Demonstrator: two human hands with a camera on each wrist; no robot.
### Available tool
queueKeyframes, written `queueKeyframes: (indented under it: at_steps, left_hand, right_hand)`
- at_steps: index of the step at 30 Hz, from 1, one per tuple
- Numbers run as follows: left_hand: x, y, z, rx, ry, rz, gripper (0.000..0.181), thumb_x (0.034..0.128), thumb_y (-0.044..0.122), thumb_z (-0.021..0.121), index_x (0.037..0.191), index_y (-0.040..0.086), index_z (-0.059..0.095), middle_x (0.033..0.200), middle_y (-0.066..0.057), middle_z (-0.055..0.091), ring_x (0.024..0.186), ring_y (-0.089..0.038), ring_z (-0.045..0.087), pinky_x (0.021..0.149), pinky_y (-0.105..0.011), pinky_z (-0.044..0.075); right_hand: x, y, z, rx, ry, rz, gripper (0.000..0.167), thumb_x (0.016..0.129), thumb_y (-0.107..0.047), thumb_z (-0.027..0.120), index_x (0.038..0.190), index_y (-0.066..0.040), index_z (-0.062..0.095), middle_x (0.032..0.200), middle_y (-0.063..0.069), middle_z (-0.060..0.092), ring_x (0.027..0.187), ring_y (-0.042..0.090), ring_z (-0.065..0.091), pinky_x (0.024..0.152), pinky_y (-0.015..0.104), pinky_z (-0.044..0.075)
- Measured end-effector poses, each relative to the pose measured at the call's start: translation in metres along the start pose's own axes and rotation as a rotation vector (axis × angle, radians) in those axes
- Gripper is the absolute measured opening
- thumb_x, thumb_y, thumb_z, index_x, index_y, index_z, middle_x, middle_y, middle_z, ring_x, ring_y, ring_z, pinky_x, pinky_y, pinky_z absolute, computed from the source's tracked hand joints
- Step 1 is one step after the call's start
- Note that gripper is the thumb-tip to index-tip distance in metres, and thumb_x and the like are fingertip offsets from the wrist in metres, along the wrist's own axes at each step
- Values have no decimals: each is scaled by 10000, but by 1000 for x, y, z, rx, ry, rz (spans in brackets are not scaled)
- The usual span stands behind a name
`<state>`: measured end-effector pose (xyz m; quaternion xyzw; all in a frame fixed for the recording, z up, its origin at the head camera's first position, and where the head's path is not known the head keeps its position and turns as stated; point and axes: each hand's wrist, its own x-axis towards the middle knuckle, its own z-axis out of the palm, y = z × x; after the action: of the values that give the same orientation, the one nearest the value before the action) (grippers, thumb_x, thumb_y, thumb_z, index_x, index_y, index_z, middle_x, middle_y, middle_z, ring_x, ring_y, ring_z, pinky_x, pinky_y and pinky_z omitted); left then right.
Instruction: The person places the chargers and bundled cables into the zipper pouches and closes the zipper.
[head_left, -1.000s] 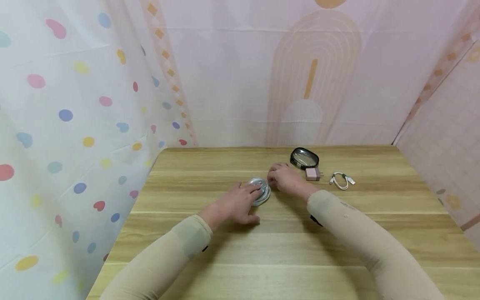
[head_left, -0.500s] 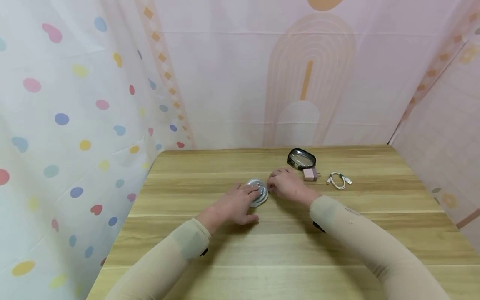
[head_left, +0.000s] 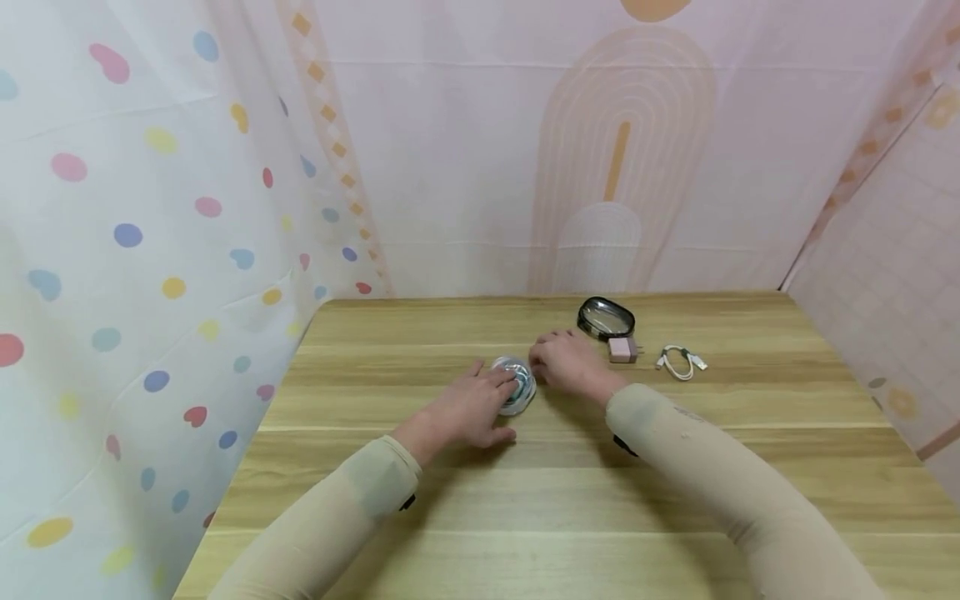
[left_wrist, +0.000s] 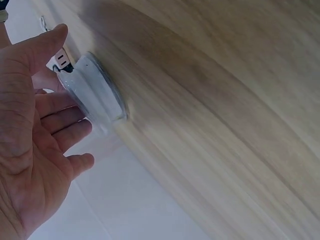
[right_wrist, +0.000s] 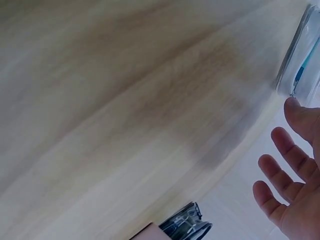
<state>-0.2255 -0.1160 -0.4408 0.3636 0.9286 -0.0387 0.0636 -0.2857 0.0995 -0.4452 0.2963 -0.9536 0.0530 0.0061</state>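
Note:
A round clear case [head_left: 522, 398] with pale and teal contents lies on the wooden table. My left hand [head_left: 474, 408] rests on its left part, fingers stretched over the top and thumb apart on the near side. At the right edge of the case is my right hand [head_left: 568, 362]. In the right wrist view, the thumb of that hand [right_wrist: 300, 165] meets a small metallic bit at the rim of the case [right_wrist: 300, 65]; its index finger is hidden, and the other fingers are loosely bent. The left wrist view shows the left hand [left_wrist: 37, 130] against the case [left_wrist: 97, 90].
Behind and right of my right hand are a black-rimmed clear case [head_left: 606, 318] and a pink plug adapter [head_left: 622, 350]. A looped white cable [head_left: 681, 363] lies farther right on the table [head_left: 480, 517]. Patterned curtains [head_left: 450, 150] stand along the back and sides.
My right hand has shifted slightly back and left along the rim of the case since half a second ago. The left hand stays on the case, where more teal now shows.

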Motion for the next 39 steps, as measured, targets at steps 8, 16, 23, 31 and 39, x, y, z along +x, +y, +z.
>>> queueKeyframes:
  at_steps: [8, 16, 23, 31, 39]
  left_hand:
    - [-2, -1, 2, -1, 1, 16, 850, 975, 579, 708, 1574, 19, 485, 1656, -153, 478, 1586, -295, 408, 1330, -572, 289]
    - [-1, 4, -2, -42, -13, -26, 889, 954, 581, 738, 1556, -23, 489, 1640, -180, 489, 1561, -316, 446, 1336, -511, 301]
    - [0, 10, -4, -58, -47, -63, 968, 939, 620, 740, 1594, -25, 437, 1675, -187, 444, 1586, -341, 406, 1348, -469, 280]
    - [1, 8, -1, -47, -14, -42, 976, 931, 621, 747, 1582, -43, 448, 1664, -197, 458, 1576, -342, 423, 1347, -470, 283]
    - [2, 4, -1, 38, 32, 11, 846, 949, 602, 731, 1512, -2, 549, 1596, -167, 549, 1547, -336, 461, 1346, -499, 284]
  right_hand:
    - [3, 0, 4, 8, -16, 17, 99, 1042, -215, 690, 1076, -200, 782, 1282, 57, 745, 1343, 360, 623, 1191, 605, 448]
    - [-2, 4, 2, 35, -13, -8, 61, 1025, -190, 711, 1009, -192, 770, 1215, 45, 744, 1272, 354, 639, 1144, 572, 472]
    - [-11, 2, 4, 51, -5, -19, 52, 1005, -196, 739, 1012, -193, 790, 1195, 32, 737, 1199, 311, 664, 1107, 560, 494]
    - [-21, -5, 8, 101, 13, -2, 114, 1002, -167, 737, 1087, -174, 813, 1195, 44, 771, 1161, 304, 705, 1028, 520, 537]
    - [-16, 1, 10, 41, 37, -28, 112, 1007, -203, 737, 1092, -159, 794, 1146, 54, 780, 1101, 311, 718, 1041, 570, 546]
